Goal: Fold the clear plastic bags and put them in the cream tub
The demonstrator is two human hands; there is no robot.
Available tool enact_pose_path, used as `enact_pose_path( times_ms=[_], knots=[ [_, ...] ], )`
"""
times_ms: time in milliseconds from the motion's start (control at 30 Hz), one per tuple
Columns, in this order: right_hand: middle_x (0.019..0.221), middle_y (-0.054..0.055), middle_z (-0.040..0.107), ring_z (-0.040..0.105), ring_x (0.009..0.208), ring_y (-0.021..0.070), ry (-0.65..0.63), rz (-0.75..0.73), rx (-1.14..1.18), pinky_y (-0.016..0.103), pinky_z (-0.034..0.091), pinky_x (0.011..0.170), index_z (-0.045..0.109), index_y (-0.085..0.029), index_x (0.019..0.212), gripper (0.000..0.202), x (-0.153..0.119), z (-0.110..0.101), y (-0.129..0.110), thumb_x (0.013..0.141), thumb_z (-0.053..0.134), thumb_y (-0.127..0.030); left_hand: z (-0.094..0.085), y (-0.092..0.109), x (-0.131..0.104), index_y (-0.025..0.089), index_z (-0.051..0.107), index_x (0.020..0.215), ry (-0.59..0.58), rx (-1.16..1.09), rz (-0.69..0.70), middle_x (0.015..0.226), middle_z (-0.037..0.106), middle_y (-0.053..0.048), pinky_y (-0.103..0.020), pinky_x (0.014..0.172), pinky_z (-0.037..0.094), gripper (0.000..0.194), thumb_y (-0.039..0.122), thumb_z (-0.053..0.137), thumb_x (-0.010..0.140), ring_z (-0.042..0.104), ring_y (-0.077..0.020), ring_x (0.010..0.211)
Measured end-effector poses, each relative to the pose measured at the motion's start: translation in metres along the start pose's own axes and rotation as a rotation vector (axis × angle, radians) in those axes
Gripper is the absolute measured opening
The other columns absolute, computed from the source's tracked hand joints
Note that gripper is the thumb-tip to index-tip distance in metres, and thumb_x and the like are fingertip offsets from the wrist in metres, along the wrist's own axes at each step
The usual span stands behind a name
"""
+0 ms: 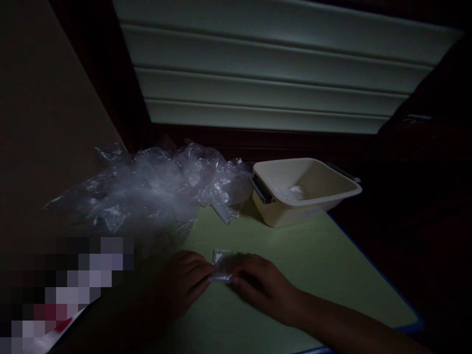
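Note:
Between my hands, close to the tabletop, is a small, flat, folded piece of clear plastic (pixel 222 265). My left hand (pixel 190 275) has its fingertips closed on the left edge of the plastic. On the opposite edge, my right hand (pixel 258 280) pinches with thumb and fingers. Dim light hides the details of the left fingers. A large loose heap of clear plastic bags (pixel 158 187) lies behind my left hand. Beyond my right hand stands a cream plastic basin (pixel 291 214) with dark handles, and some clear plastic (pixel 295 191) rests inside it.
The pale green tabletop (pixel 295 260) has a blue edge on its right side. A slatted light panel (pixel 258 83) in a dark frame rises behind it. A plain wall (pixel 47 128) stands on the left. At lower left a patch is pixelated.

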State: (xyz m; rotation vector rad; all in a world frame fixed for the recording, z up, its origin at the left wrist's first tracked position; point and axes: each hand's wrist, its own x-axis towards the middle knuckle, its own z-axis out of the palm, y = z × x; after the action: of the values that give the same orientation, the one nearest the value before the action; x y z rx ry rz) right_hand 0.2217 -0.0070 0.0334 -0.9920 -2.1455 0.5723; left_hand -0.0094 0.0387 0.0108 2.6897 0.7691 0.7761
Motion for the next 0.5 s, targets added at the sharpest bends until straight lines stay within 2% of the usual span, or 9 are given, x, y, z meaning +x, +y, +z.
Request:
enact_pose_path(
  times_ms=[67, 133, 300, 433, 500],
  knots=[
    [0.093, 0.007, 0.067, 0.062, 0.083, 0.0181, 0.006, 0.040, 0.073, 0.030, 0.049, 0.073, 0.058, -0.018, 0.101, 0.022, 0.000, -0.001, -0.001, 0.087, 0.060, -0.034, 0.000, 0.001, 0.001, 0.021, 0.063, 0.102, 0.025, -0.009, -0.039, 0.087, 0.065, -0.004, -0.027, 0.069, 0.050, 0.021, 0.017, 0.044, 0.094, 0.061, -0.0169, 0.079],
    [0.096, 0.008, 0.066, 0.061, 0.085, 0.0193, 0.004, 0.100, 0.149, 0.032, 0.049, 0.074, 0.057, -0.018, 0.105, 0.030, -0.001, 0.000, -0.001, 0.082, 0.067, -0.034, 0.000, 0.002, 0.001, 0.022, 0.063, 0.105, 0.038, -0.024, -0.072, 0.088, 0.066, -0.004, -0.027, 0.069, 0.051, 0.021, 0.019, 0.047, 0.092, 0.062, -0.0167, 0.080],
    [0.081, 0.003, 0.064, 0.058, 0.068, 0.0133, 0.001, 0.197, 0.255, 0.025, 0.047, 0.060, 0.057, -0.018, 0.097, 0.010, 0.000, 0.008, 0.000, 0.088, 0.054, -0.021, 0.005, 0.005, -0.002, 0.024, 0.056, 0.117, 0.093, -0.061, -0.145, 0.095, 0.068, -0.004, -0.031, 0.075, 0.053, 0.027, 0.024, 0.049, 0.090, 0.064, -0.0187, 0.087],
    [0.074, 0.001, 0.061, 0.055, 0.059, 0.0115, -0.007, 0.200, 0.264, 0.022, 0.044, 0.052, 0.054, -0.015, 0.107, 0.019, 0.000, 0.011, 0.002, 0.088, 0.051, -0.018, 0.007, 0.007, -0.003, 0.023, 0.052, 0.120, 0.128, -0.078, -0.186, 0.090, 0.068, -0.003, -0.032, 0.078, 0.053, 0.031, 0.022, 0.051, 0.089, 0.065, -0.0191, 0.087],
    [0.079, 0.004, 0.063, 0.058, 0.065, 0.0135, -0.008, 0.186, 0.248, 0.024, 0.047, 0.057, 0.054, -0.015, 0.109, 0.022, 0.001, 0.010, 0.002, 0.087, 0.052, -0.016, 0.005, 0.008, -0.003, 0.023, 0.051, 0.120, 0.132, -0.078, -0.197, 0.093, 0.068, -0.004, -0.032, 0.079, 0.053, 0.032, 0.021, 0.051, 0.088, 0.065, -0.0194, 0.088]
  ],
)
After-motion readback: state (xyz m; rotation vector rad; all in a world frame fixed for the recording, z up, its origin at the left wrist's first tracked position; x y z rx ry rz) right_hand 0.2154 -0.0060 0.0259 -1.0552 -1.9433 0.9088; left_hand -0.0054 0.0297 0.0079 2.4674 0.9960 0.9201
